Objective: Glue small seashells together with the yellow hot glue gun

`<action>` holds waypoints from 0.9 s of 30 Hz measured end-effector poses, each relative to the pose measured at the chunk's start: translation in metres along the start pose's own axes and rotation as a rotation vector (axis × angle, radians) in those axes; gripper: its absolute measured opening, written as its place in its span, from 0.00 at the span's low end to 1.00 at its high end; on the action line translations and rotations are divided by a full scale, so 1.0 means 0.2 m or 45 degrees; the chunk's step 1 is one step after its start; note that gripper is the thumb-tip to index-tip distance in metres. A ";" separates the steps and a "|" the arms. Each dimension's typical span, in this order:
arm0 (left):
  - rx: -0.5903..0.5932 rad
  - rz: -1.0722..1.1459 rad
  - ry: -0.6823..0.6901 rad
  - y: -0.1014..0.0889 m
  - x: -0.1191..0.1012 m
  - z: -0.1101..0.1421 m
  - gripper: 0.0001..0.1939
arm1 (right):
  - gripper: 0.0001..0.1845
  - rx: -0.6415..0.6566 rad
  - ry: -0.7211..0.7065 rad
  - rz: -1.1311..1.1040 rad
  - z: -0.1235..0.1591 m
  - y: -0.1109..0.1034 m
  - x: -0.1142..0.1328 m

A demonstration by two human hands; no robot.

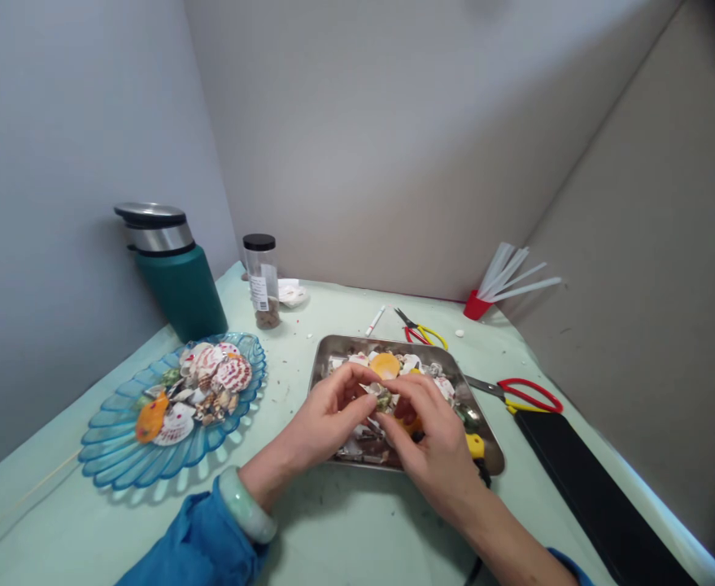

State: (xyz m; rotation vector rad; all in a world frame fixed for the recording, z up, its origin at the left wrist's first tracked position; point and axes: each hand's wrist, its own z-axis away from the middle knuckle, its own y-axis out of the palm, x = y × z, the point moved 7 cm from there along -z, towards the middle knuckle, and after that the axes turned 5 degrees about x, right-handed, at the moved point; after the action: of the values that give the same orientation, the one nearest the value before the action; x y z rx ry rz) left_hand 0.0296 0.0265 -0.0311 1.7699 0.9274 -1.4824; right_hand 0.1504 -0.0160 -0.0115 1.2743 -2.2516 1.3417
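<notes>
Between the fingertips of both hands is a small greenish shell (384, 401), partly covered by my fingers. My left hand (338, 407) pinches it from the left, and my right hand (429, 423) closes on it from the right. Both hands are over a metal tray (326, 350) holding many shells, among them an orange scallop shell (385, 365). A yellow-handled tool (475, 445) with a black cord lies at the tray's right side, partly hidden by my right hand. A green bangle (246, 505) circles my left wrist.
On the left, a blue scalloped plate (104, 439) carries shells. Behind it stand a teal bottle (183, 289) and a clear jar (261, 281). Pliers (421, 330), scissors (525, 395), a black slab (589, 488) and a red cup (477, 306) of glue sticks (507, 268) are right of centre.
</notes>
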 end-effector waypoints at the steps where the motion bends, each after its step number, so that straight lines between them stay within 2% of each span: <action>1: -0.002 -0.001 0.003 0.00 0.00 0.00 0.10 | 0.15 0.000 -0.002 -0.004 0.00 0.00 0.00; 10: -0.008 -0.007 0.020 0.00 0.00 0.00 0.09 | 0.18 0.045 -0.009 -0.022 0.00 0.02 -0.01; 18: 0.009 -0.086 0.069 0.00 0.01 -0.01 0.09 | 0.16 0.037 -0.008 -0.043 0.01 0.02 -0.01; 27: -0.008 -0.093 0.171 0.00 -0.04 0.00 0.09 | 0.14 0.013 0.047 -0.068 -0.01 0.00 -0.02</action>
State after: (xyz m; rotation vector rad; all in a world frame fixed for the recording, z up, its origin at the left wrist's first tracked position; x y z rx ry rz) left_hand 0.0277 0.0257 -0.0234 1.8675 1.0733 -1.4166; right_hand 0.1518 -0.0125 -0.0129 1.2928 -2.1736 1.3480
